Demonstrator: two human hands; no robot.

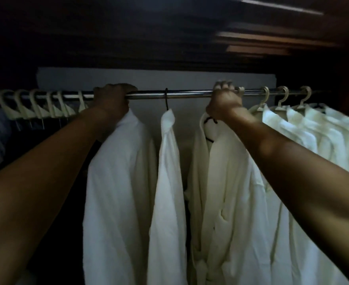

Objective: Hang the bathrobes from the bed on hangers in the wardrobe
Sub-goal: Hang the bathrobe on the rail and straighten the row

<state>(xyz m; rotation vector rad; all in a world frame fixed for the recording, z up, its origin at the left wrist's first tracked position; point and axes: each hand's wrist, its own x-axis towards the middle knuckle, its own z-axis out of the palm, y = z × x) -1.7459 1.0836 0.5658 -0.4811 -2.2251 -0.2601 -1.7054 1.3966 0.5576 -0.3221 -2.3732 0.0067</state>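
Observation:
A metal wardrobe rail (186,94) runs across the view. My left hand (112,98) curls its fingers over the rail, right above a white bathrobe (118,182) whose hanger top is hidden under the hand. A second white bathrobe (167,182) hangs in the middle from a thin black hanger hook (166,99). My right hand (224,99) is fisted at the rail, fingers over the top. Under its wrist shows a black hanger (210,124) carrying a cream bathrobe (221,182); the hanger's hook is hidden in the hand.
Several empty cream hangers (35,105) crowd the rail's left end above dark clothes. To the right, cream hangers (282,97) hold more pale garments (313,151) packed close together. The wardrobe's dark top (169,38) sits just above the rail.

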